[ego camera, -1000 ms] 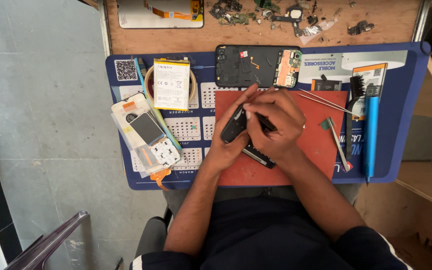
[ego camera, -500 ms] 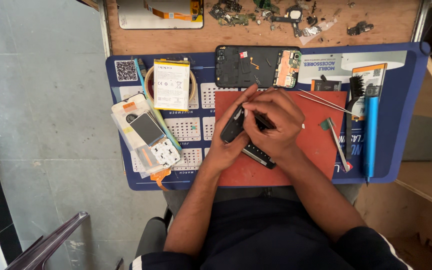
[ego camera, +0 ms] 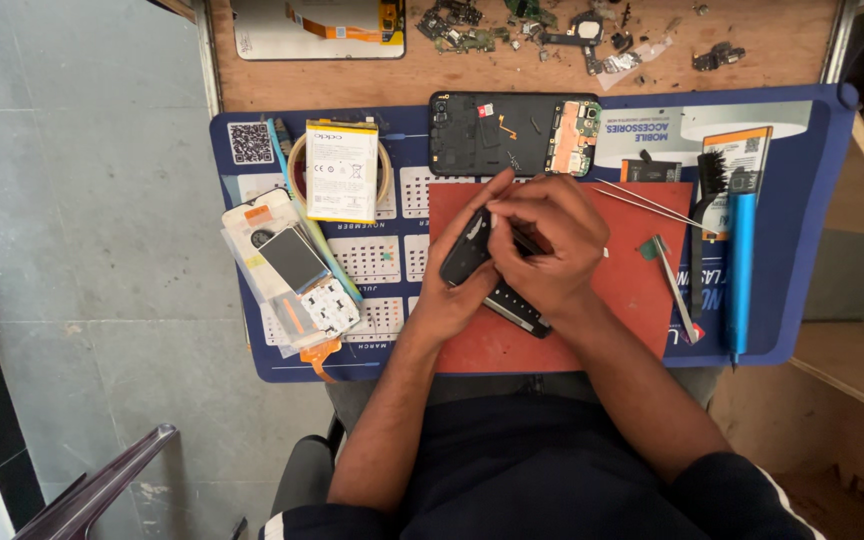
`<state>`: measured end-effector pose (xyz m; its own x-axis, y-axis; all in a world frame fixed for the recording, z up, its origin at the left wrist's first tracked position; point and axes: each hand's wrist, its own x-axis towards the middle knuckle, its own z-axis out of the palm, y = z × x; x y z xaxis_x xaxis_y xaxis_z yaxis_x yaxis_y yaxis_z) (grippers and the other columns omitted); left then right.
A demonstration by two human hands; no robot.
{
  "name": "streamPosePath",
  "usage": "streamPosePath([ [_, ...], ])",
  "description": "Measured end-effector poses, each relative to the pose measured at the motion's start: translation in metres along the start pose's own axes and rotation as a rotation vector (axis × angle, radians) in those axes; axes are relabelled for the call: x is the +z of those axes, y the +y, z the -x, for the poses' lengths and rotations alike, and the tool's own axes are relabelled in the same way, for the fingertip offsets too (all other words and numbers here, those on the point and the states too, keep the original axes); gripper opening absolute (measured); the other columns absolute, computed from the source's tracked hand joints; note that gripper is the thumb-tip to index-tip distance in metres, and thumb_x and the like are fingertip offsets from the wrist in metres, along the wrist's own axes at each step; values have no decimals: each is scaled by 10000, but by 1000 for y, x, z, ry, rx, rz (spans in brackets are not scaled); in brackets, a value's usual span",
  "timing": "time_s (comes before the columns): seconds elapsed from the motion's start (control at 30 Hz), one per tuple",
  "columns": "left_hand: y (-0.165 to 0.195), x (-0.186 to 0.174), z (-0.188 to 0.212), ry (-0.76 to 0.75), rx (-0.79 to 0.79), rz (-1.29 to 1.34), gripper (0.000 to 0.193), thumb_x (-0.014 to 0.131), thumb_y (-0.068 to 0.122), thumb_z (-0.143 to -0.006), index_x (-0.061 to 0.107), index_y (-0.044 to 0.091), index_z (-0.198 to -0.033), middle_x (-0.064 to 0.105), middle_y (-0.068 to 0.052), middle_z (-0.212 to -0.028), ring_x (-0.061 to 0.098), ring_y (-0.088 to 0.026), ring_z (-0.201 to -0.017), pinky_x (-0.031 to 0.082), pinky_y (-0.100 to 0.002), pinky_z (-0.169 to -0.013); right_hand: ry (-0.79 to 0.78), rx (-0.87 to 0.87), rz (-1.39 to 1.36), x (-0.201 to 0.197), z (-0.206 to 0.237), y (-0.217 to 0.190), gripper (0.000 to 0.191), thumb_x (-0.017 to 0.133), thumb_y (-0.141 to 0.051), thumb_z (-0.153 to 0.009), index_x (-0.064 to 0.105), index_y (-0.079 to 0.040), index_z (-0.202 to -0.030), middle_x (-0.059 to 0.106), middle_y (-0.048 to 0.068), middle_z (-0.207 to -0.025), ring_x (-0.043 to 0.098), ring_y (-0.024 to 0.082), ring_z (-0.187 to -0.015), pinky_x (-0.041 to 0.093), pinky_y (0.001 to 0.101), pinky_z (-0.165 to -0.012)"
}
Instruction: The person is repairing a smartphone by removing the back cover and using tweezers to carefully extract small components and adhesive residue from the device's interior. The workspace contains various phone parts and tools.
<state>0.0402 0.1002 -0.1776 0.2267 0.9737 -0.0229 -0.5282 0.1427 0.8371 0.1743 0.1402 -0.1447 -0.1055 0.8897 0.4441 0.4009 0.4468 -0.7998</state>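
My left hand [ego camera: 452, 290] cups a small black phone part [ego camera: 464, 250] over the red mat [ego camera: 642, 300]. My right hand [ego camera: 552, 240] grips a black-handled tool [ego camera: 517, 308], its tip pressed against the part between my fingers. Behind my hands lies an opened black phone body [ego camera: 512, 132] with its circuit board showing. A yellow and white battery [ego camera: 341, 171] rests on a roll of tape to the left.
A blue work mat [ego camera: 802, 200] covers the bench. Tweezers [ego camera: 647, 205], a small metal scraper [ego camera: 674, 285], a black brush [ego camera: 709, 215] and a blue tool [ego camera: 740, 260] lie at the right. Phone screens and flex parts [ego camera: 297, 275] are stacked at the left. Loose components [ego camera: 512, 25] litter the wooden top.
My hands stay in place over the red mat; my fingers shift only slightly on the part and tool.
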Motion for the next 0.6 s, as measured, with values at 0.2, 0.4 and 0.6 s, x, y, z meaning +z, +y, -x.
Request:
streamPosePath([
  [0.2, 0, 0, 1, -10, -9, 21, 804, 433, -172, -834, 313, -53, -1620, 382, -188, -1680, 390, -237, -1570, 328, -374, -1313, 49, 4, -39, 1, 1, -1, 196, 740, 147, -825, 720, 31, -982, 688, 117, -958, 689, 224, -893, 560, 294, -725],
  [0.4, -1, 0, 0, 0, 10, -2, 773, 438, -167, -864, 308, -51, -1617, 357, -190, -1684, 374, -237, -1573, 322, -374, -1315, 6, 16, -35, 2, 1, -1, 195, 747, 141, -828, 723, 39, -993, 684, 132, -961, 687, 228, -875, 564, 319, -755],
  [0.6, 0, 2, -1, -2, -13, 50, 766, 425, -145, -873, 305, -55, -1624, 406, -206, -1658, 410, -250, -1554, 343, -391, -1313, 8, -64, -4, 2, 1, -1, 195, 756, 132, -817, 721, 36, -984, 677, 134, -943, 687, 223, -855, 552, 322, -747],
])
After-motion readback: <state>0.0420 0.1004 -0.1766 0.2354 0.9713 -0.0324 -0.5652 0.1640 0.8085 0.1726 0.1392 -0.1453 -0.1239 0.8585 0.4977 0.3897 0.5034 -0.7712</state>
